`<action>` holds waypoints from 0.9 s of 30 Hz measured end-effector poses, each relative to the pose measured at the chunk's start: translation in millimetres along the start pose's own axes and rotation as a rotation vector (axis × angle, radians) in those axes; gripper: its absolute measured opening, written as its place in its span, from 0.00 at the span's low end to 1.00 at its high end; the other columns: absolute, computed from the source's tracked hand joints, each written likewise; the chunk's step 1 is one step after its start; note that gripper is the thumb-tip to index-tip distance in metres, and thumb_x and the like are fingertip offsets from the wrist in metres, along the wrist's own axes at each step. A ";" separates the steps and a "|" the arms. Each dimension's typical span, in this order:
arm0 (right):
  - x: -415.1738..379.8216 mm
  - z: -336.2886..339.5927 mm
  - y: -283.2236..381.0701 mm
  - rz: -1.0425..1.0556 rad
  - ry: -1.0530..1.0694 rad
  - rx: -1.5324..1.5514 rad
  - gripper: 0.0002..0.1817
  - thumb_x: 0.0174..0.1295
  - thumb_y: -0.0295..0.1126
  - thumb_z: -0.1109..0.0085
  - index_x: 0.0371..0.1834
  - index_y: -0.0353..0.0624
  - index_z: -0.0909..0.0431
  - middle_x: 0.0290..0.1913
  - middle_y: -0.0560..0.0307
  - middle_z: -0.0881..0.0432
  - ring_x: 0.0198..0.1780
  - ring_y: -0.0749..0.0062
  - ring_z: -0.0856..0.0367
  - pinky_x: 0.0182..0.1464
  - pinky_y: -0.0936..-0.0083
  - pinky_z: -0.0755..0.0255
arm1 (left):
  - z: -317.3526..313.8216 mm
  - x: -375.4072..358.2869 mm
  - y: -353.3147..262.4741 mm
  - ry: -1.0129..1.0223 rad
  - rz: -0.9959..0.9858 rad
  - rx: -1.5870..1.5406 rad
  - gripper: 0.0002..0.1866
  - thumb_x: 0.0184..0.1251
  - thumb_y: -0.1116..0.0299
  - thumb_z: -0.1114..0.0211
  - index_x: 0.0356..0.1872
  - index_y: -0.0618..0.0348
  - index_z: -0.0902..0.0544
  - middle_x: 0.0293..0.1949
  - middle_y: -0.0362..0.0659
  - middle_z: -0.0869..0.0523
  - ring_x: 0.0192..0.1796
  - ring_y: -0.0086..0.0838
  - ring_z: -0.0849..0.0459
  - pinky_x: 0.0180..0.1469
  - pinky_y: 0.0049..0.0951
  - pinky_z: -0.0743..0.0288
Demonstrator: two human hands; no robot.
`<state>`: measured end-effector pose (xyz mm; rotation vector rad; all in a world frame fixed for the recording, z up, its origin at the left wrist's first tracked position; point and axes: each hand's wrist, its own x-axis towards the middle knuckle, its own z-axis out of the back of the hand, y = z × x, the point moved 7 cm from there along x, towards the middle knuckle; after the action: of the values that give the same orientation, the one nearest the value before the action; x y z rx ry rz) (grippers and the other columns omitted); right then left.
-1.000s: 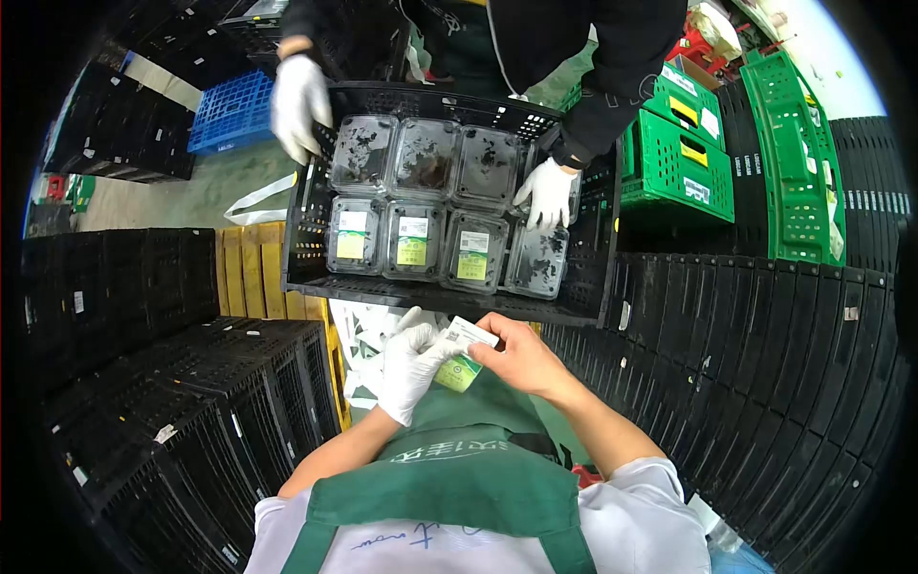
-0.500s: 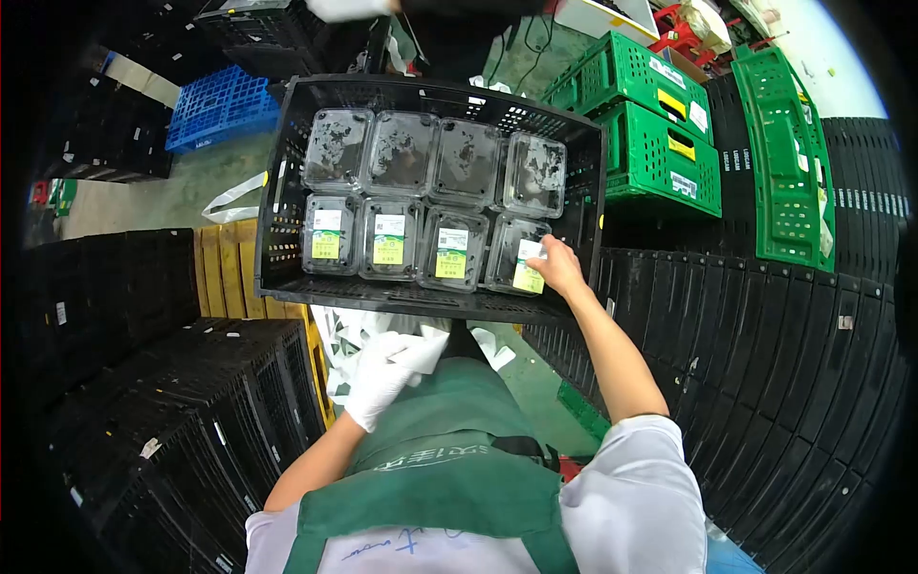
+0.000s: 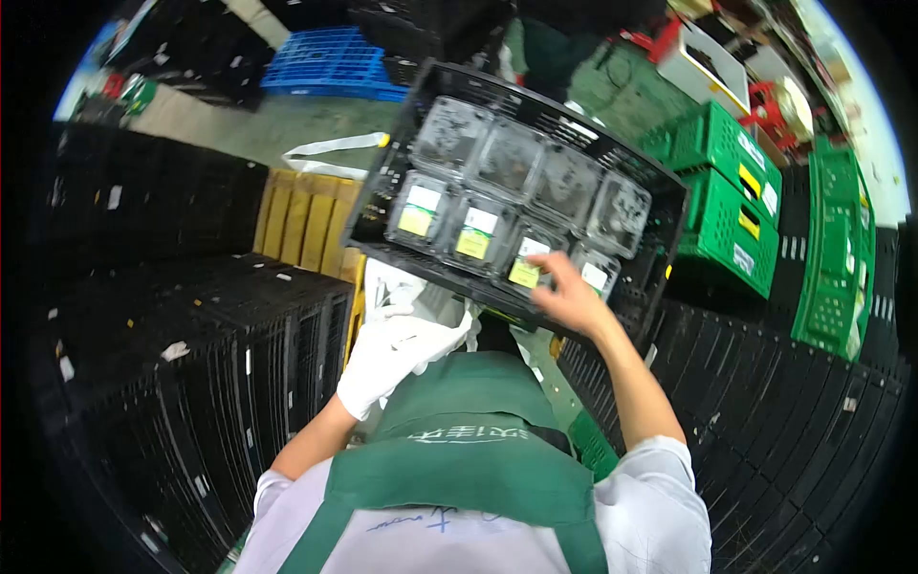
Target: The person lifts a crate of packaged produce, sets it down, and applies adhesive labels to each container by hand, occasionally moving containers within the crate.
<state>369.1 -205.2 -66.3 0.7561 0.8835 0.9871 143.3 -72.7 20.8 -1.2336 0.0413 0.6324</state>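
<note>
My bare right hand is over the front row of a black crate, thumb and forefinger apart, holding nothing. Below it are clear plastic clamshell boxes; one clamshell box bears a white and yellow-green label. The neighbouring box at the right end, partly hidden by my hand, has a label too. The back-row boxes show no labels, and their dark contents are blurred. My left hand, in a white glove, is closed on a white paper strip before my green apron.
Green crates are stacked right of the black crate. Black crates line the right and more black crates the left. A yellow pallet and a blue pallet lie beyond. A person in dark clothes stands opposite.
My view has turned, so the crate appears tilted and further right. My right hand has come off the rightmost box's label and moved left. My left hand has risen slightly with the white strip.
</note>
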 end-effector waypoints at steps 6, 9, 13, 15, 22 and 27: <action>4.9 -76.0 149.9 0.324 0.322 0.187 0.14 0.58 0.28 0.40 0.47 0.38 0.23 0.45 0.52 0.22 0.49 0.67 0.26 0.54 0.72 0.32 | 71.3 -38.0 -23.1 -0.165 -0.102 -0.453 0.16 0.58 0.66 0.33 0.43 0.67 0.16 0.43 0.47 0.15 0.44 0.29 0.17 0.51 0.28 0.27; 13.8 -65.2 178.7 0.335 0.068 0.263 0.11 0.60 0.32 0.38 0.29 0.37 0.30 0.23 0.51 0.34 0.23 0.67 0.39 0.27 0.73 0.37 | 128.3 -46.9 -18.3 -0.617 -0.146 0.118 0.30 0.58 0.65 0.33 0.61 0.68 0.28 0.57 0.49 0.22 0.60 0.32 0.25 0.63 0.31 0.35; 16.8 -73.4 226.9 0.392 -0.004 0.198 0.10 0.60 0.30 0.37 0.29 0.36 0.28 0.21 0.51 0.33 0.21 0.70 0.39 0.25 0.75 0.37 | 124.8 -81.9 -49.1 -0.536 -0.341 -0.247 0.34 0.55 0.66 0.31 0.64 0.65 0.31 0.66 0.52 0.31 0.70 0.38 0.35 0.70 0.34 0.43; 18.8 -81.4 253.9 0.415 -0.017 0.266 0.08 0.59 0.29 0.37 0.31 0.36 0.25 0.21 0.53 0.30 0.21 0.74 0.36 0.26 0.77 0.36 | 108.2 -82.9 -56.7 -0.449 -0.424 -0.205 0.32 0.57 0.66 0.32 0.64 0.65 0.30 0.64 0.51 0.28 0.66 0.36 0.30 0.67 0.33 0.38; 24.9 -216.4 227.3 0.371 0.558 0.068 0.26 0.58 0.38 0.37 0.59 0.43 0.31 0.46 0.51 0.19 0.47 0.68 0.19 0.52 0.67 0.27 | 212.6 -165.1 -46.8 -1.197 -0.382 -0.713 0.16 0.70 0.60 0.42 0.49 0.62 0.26 0.37 0.44 0.19 0.41 0.31 0.18 0.53 0.35 0.24; -7.5 -255.2 198.5 0.535 0.749 -0.448 0.33 0.54 0.45 0.35 0.63 0.47 0.32 0.50 0.46 0.20 0.52 0.53 0.21 0.54 0.62 0.28 | 251.7 -181.2 -60.5 -1.270 -0.442 -0.457 0.24 0.69 0.60 0.40 0.60 0.63 0.29 0.38 0.39 0.22 0.41 0.19 0.22 0.53 0.29 0.26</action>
<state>67.3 -104.4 -8.5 0.2123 1.0521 1.9402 -54.6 61.8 227.2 -1.0165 -1.4544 0.9536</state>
